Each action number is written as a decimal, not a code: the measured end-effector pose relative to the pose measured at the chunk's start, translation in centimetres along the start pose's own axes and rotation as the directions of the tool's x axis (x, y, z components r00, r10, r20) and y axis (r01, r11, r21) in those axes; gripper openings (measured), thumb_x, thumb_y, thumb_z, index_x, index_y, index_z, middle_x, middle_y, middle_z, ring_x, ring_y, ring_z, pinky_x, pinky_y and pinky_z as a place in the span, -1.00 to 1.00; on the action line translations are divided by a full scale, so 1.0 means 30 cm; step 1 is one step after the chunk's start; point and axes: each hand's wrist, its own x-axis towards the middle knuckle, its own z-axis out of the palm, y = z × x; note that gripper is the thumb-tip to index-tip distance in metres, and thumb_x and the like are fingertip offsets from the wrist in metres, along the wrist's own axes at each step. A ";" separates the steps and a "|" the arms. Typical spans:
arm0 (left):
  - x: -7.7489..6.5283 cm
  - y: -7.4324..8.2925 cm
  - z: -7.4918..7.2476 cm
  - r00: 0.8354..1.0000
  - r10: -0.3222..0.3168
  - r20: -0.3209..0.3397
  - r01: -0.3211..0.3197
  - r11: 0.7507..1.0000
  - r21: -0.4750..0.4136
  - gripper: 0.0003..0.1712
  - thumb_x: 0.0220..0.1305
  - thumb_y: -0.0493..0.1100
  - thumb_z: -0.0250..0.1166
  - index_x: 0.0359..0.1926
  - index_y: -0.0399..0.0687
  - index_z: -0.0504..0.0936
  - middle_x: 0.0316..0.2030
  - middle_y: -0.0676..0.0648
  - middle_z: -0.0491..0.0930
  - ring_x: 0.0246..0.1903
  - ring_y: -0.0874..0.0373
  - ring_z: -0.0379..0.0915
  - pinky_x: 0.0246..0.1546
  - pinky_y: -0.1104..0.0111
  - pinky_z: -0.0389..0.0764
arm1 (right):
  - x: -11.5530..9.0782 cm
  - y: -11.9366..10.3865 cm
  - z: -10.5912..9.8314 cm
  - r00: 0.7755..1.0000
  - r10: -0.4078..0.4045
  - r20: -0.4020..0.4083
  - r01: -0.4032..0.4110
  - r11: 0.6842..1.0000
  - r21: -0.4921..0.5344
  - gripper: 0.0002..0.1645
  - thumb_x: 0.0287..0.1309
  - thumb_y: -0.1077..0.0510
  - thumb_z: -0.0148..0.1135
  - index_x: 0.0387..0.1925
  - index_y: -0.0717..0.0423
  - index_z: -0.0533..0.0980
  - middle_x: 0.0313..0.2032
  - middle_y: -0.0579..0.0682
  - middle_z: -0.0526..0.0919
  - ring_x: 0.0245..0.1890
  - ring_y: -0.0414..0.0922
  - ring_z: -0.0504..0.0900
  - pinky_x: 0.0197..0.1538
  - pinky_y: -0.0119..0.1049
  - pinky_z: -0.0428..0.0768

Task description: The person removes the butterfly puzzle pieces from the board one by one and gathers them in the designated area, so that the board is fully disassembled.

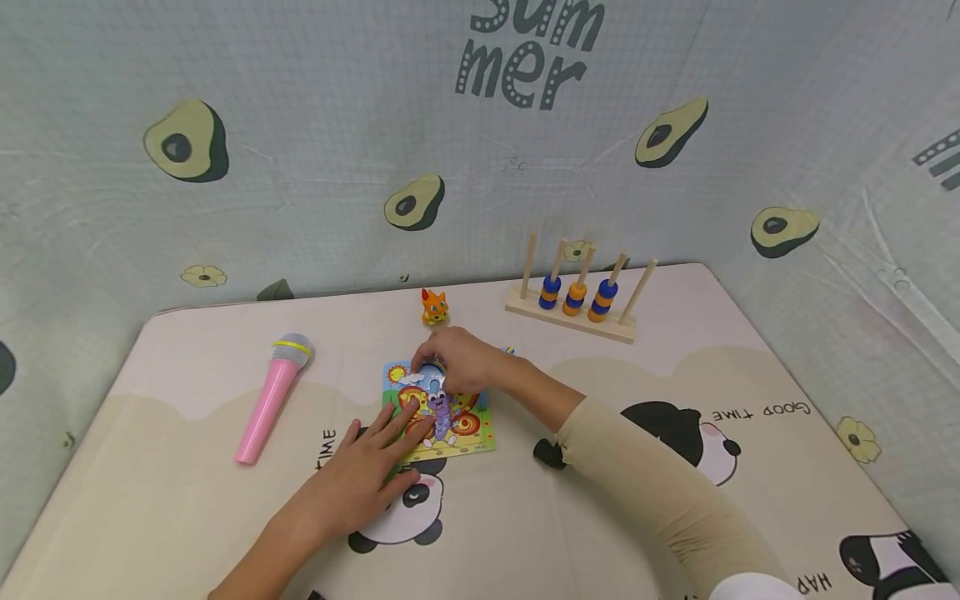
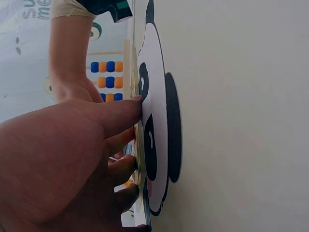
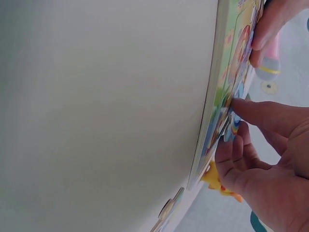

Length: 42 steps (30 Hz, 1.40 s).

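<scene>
Pale grey cloth [image 1: 300,100] printed with avocados, flowers and lettering hangs behind everything. In front of it spreads the surface [image 1: 172,483], pinkish at the far side and beige nearer, with printed pandas and words. A tan sleeve [image 1: 645,487] covers the person's right forearm and reaches in from the lower right. Toward the far right of the surface stands a wooden bead rack [image 1: 572,300], its three middle pegs threaded with blue and orange beads. The puzzle board [image 1: 483,437] lies flat near the middle of the surface, showing a purple butterfly with orange wings, a sun and grass. Well to its left, a pink microphone [image 1: 270,400] lies at a slant, its grey head pointing away from the person. The left hand [image 1: 360,479] rests with fingers spread over the near left part of the board, the thumb by the near edge. At the far side of the board, the right hand [image 1: 461,358] pinches a rainbow piece [image 3: 235,126] between thumb and fingertips; the piece is tilted. Just beyond that hand stands an orange toy animal [image 1: 435,308]. A loose piece [image 3: 166,211] lies on the surface near the board, its picture unclear.
</scene>
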 end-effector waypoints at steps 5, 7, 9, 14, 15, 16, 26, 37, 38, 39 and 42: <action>0.002 -0.002 0.004 1.000 -0.008 0.005 0.008 1.000 0.004 -0.23 0.49 0.12 0.25 0.61 0.14 0.25 0.64 -0.10 0.09 0.62 -0.31 -0.07 0.41 -0.49 0.05 | -0.001 0.001 -0.002 1.000 0.008 -0.004 -0.008 1.000 0.008 -0.42 0.06 0.40 0.48 0.14 -0.01 0.69 0.09 -0.05 0.69 0.15 -0.12 0.54 0.33 -0.17 0.51; 0.002 -0.003 0.006 1.000 -0.007 0.003 0.007 1.000 0.006 -0.23 0.49 0.12 0.25 0.61 0.13 0.25 0.64 -0.10 0.09 0.62 -0.31 -0.07 0.41 -0.48 0.05 | -0.001 -0.001 -0.003 1.000 0.008 0.002 -0.008 1.000 0.004 -0.41 0.07 0.39 0.48 0.16 -0.02 0.69 0.10 -0.06 0.69 0.15 -0.13 0.54 0.32 -0.19 0.53; 0.001 -0.004 0.007 1.000 0.003 -0.004 -0.003 1.000 0.010 -0.23 0.49 0.11 0.26 0.61 0.12 0.26 0.64 -0.11 0.10 0.61 -0.32 -0.06 0.40 -0.49 0.07 | 0.001 -0.002 -0.005 1.000 0.009 0.012 -0.009 1.000 -0.004 -0.40 0.08 0.39 0.48 0.18 -0.03 0.69 0.12 -0.06 0.68 0.15 -0.13 0.53 0.31 -0.20 0.53; 0.003 -0.006 0.009 1.000 0.001 -0.006 -0.001 1.000 0.011 -0.23 0.49 0.12 0.25 0.61 0.14 0.26 0.64 -0.10 0.10 0.61 -0.31 -0.06 0.41 -0.48 0.07 | 0.005 -0.006 -0.013 0.999 0.014 0.051 -0.013 1.000 -0.028 -0.35 0.08 0.41 0.46 0.22 -0.06 0.67 0.17 -0.06 0.67 0.14 -0.14 0.50 0.27 -0.25 0.53; 0.003 -0.006 0.009 1.000 0.000 -0.004 0.000 1.000 0.012 -0.23 0.49 0.12 0.25 0.61 0.14 0.26 0.64 -0.10 0.10 0.61 -0.31 -0.06 0.41 -0.48 0.07 | 0.006 -0.006 -0.015 0.998 0.014 0.060 -0.012 0.999 -0.035 -0.34 0.08 0.41 0.45 0.22 -0.07 0.67 0.18 -0.07 0.67 0.13 -0.15 0.50 0.26 -0.26 0.53; 0.004 -0.005 0.009 1.000 -0.005 0.000 0.005 1.000 0.010 -0.23 0.49 0.12 0.25 0.61 0.16 0.25 0.64 -0.09 0.09 0.62 -0.30 -0.07 0.42 -0.48 0.06 | 0.007 -0.006 -0.016 0.998 0.013 0.067 -0.010 0.999 -0.040 -0.34 0.08 0.41 0.46 0.22 -0.07 0.67 0.18 -0.07 0.67 0.13 -0.15 0.50 0.24 -0.26 0.53; 0.004 -0.001 0.002 1.000 -0.001 0.003 0.001 1.000 0.010 -0.23 0.49 0.15 0.24 0.61 0.18 0.25 0.64 -0.09 0.09 0.61 -0.31 -0.05 0.40 -0.49 0.07 | 0.016 -0.007 -0.018 0.994 0.008 0.108 -0.001 0.998 -0.067 -0.38 0.12 0.26 0.54 0.24 -0.12 0.66 0.20 -0.06 0.63 0.12 -0.15 0.46 0.17 -0.30 0.54; 0.004 0.001 -0.001 1.000 -0.011 0.012 0.011 1.000 0.004 -0.23 0.49 0.14 0.25 0.61 0.18 0.25 0.64 -0.09 0.09 0.62 -0.31 -0.07 0.42 -0.48 0.05 | 0.001 0.005 -0.021 0.997 0.031 0.066 -0.031 1.000 0.002 -0.41 0.09 0.26 0.55 0.17 -0.16 0.69 0.19 -0.06 0.62 0.17 -0.13 0.50 0.22 -0.23 0.57; 0.004 0.001 -0.002 1.000 -0.011 0.014 0.011 1.000 0.004 -0.23 0.49 0.14 0.25 0.61 0.18 0.25 0.64 -0.08 0.09 0.62 -0.30 -0.07 0.42 -0.48 0.05 | -0.003 0.007 -0.024 0.998 0.026 0.059 -0.026 1.000 0.010 -0.41 0.08 0.26 0.55 0.17 -0.16 0.69 0.18 -0.06 0.62 0.16 -0.13 0.51 0.21 -0.22 0.57; 0.004 0.002 -0.002 1.000 -0.016 0.017 0.016 1.000 0.003 -0.22 0.49 0.13 0.25 0.61 0.18 0.24 0.64 -0.08 0.08 0.62 -0.30 -0.07 0.43 -0.47 0.05 | -0.008 0.010 -0.026 0.998 0.021 0.051 -0.022 1.000 0.018 -0.41 0.08 0.27 0.55 0.17 -0.15 0.69 0.17 -0.06 0.63 0.14 -0.13 0.51 0.21 -0.22 0.57; 0.003 0.002 -0.005 1.000 -0.013 0.017 0.013 1.000 0.002 -0.22 0.49 0.14 0.25 0.61 0.18 0.24 0.64 -0.08 0.08 0.62 -0.30 -0.07 0.42 -0.48 0.05 | -0.021 0.021 -0.031 0.999 0.008 0.032 -0.009 0.999 0.038 -0.41 0.07 0.30 0.54 0.16 -0.12 0.69 0.13 -0.05 0.63 0.10 -0.12 0.52 0.18 -0.21 0.58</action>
